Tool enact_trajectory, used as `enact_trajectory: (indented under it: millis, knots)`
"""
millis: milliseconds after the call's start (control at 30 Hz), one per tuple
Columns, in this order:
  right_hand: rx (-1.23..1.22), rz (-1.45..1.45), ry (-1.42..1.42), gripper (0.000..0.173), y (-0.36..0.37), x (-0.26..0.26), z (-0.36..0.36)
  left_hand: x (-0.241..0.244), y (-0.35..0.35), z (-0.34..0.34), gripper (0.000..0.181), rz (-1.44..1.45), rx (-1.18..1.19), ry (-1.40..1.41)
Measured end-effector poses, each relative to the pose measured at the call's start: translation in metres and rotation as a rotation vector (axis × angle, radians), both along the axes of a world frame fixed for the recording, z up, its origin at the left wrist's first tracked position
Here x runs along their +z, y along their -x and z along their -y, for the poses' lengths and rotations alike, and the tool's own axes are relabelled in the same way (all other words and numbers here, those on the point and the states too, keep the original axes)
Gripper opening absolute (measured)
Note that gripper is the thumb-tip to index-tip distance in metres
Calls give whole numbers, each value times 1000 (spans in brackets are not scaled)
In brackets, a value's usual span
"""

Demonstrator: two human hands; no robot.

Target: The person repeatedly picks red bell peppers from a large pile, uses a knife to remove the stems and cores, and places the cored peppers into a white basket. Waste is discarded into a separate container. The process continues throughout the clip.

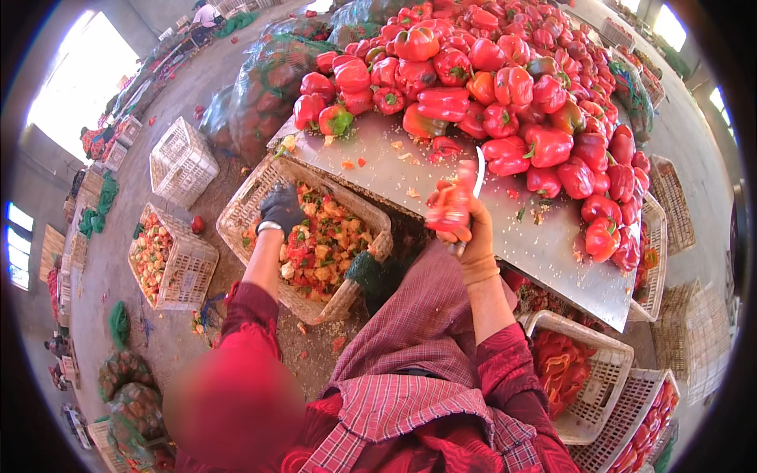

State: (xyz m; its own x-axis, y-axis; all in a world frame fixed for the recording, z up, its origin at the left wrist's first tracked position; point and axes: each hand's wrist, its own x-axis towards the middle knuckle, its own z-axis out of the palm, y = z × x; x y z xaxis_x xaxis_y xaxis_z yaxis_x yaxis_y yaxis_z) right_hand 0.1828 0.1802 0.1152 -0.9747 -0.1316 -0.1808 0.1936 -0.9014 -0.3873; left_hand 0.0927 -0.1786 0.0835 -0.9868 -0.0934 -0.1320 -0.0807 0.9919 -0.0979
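Note:
My left hand [282,208], in a dark glove, is over the left part of a plastic crate [236,222] of pepper cores and scraps; its fingertips and whether it holds anything are unclear. My right hand [473,233], without a glove, is closed around a curved-blade knife [480,171] and a blurred piece of red bell pepper [450,210]. It is above the near edge of a metal-topped table [372,151]. Whole red bell peppers [443,103] lie heaped on the table's far side, a few partly green. Seeds and small scraps are scattered on the metal.
A white crate [184,162] and a crate of cores [183,266] stand on the floor at left. Net sacks [266,88] of peppers lean by the table. At right are a crate of cut red peppers [615,366] and stacked crates [692,337]. A person [206,15] is far off.

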Motion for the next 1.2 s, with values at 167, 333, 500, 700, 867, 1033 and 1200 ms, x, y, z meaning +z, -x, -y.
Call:
enact_trajectory:
  millis: [167, 333, 500, 700, 867, 1033, 1200]
  knots:
    - [315, -426, 537, 55, 3, -43, -15, 60, -55, -107, 48, -546, -555, -700]
    - [-23, -134, -23, 50, -5, -41, -30, 104, -72, -227, 25, -423, -889, -932]
    - [145, -100, -223, 53, -21, -61, -111, 51, -41, -291, 15, -269, -1015, -586]
    - [-47, 137, -561, 49, -179, -40, -245, -19, 26, -278, 28, -305, -720, -629]
    - [-296, 666, -1016, 17, -289, -29, -282, -4, 87, -335, 67, -222, -698, -795]
    - [-326, 768, -1129, 21, -332, -26, -289, -13, 118, -386, 88, 395, -439, -1408]
    - [-341, 830, -1372, 28, -305, -31, -277, -42, 109, -385, 91, 106, -493, -1151]
